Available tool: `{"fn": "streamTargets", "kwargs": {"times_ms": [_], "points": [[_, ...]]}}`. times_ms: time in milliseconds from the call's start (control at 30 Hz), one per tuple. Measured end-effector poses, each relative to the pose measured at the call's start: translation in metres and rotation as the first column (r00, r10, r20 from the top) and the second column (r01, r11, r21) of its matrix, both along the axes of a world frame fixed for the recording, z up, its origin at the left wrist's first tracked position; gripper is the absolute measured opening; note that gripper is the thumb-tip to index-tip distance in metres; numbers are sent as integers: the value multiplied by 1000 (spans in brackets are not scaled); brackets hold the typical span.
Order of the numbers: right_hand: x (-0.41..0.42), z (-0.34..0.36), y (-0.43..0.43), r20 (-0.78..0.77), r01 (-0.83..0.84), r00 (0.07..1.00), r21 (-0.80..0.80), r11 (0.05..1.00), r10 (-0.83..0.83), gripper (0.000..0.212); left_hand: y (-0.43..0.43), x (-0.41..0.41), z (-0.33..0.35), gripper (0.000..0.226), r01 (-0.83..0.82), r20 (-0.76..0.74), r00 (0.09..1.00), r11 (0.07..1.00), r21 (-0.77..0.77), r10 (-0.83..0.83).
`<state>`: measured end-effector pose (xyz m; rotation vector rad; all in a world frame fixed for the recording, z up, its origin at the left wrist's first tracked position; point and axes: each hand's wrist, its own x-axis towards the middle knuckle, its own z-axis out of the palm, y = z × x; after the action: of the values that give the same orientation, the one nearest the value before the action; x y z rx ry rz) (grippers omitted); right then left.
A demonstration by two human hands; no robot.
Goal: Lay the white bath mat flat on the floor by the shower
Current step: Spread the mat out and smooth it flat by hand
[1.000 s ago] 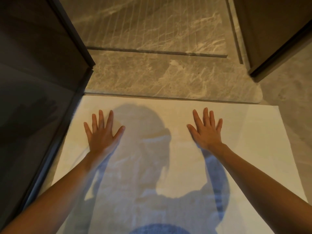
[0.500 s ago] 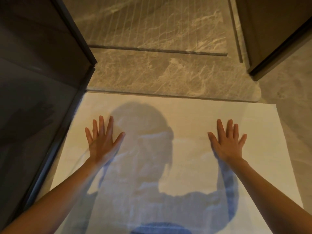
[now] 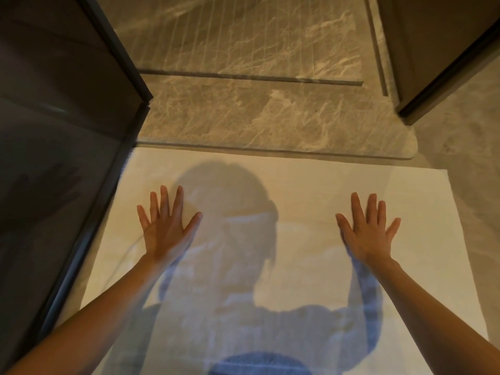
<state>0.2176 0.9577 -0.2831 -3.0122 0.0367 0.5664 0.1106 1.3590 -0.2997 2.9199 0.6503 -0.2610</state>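
Along the left edge of the floor (image 3: 476, 169) a dark glass shower panel (image 3: 54, 198) is seen, and the left side of the white bath mat (image 3: 297, 182) is laid close against its frame. Whether the hem rides up the frame cannot be told, so that side is best checked by touch. The left hand (image 3: 165, 234) is pressed palm down on the mat's left half, its fingers (image 3: 177, 204) straight and spread, with nothing grasped. A faint curved line, perhaps a crease, is seen in the cloth just beside the wrist. It is judged that this line should be stroked outward toward the panel rather than pressed down, so that slack is not trapped. In the middle, the mat is spread on the floor with its far edge just beside the marble threshold (image 3: 270, 123) of the shower and roughly parallel to it. Much of this part is covered by a shadow, so small wrinkles cannot be ruled out. On the right half the right hand (image 3: 368, 236) is laid flat likewise, fingers released and fanned, nothing held. A light, even sweep toward the right edge is advised, so that the mat is not dragged off the threshold line. The far right corner is seen lying flat.
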Motion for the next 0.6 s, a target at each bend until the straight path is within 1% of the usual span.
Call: {"fn": "streamTargets", "kwargs": {"times_ms": [333, 400, 433, 500, 567, 600], "points": [[-1, -1, -2, -16, -14, 1000, 2, 1000, 14, 70, -3, -6, 0, 75, -23, 2, 1000, 1000, 9, 23], [0, 4, 7, 31, -26, 999, 26, 999, 25, 72, -1, -5, 2, 75, 2, 6, 1000, 1000, 12, -2], [2, 7, 18, 79, -66, 995, 54, 996, 62, 75, 1, -3, 1, 76, 20, 15, 1000, 1000, 14, -20], [5, 15, 54, 167, -250, 959, 112, 962, 230, 78, 7, 1, 1, 77, 56, 60, 997, 998, 30, -57], [9, 19, 101, 220, -451, 881, 128, 883, 418, 76, 12, 9, -1, 79, 85, 93, 992, 996, 39, -88], [11, 18, 125, 233, -509, 850, 135, 850, 472, 75, 13, 15, -1, 80, 102, 95, 990, 994, 40, -106]]}}
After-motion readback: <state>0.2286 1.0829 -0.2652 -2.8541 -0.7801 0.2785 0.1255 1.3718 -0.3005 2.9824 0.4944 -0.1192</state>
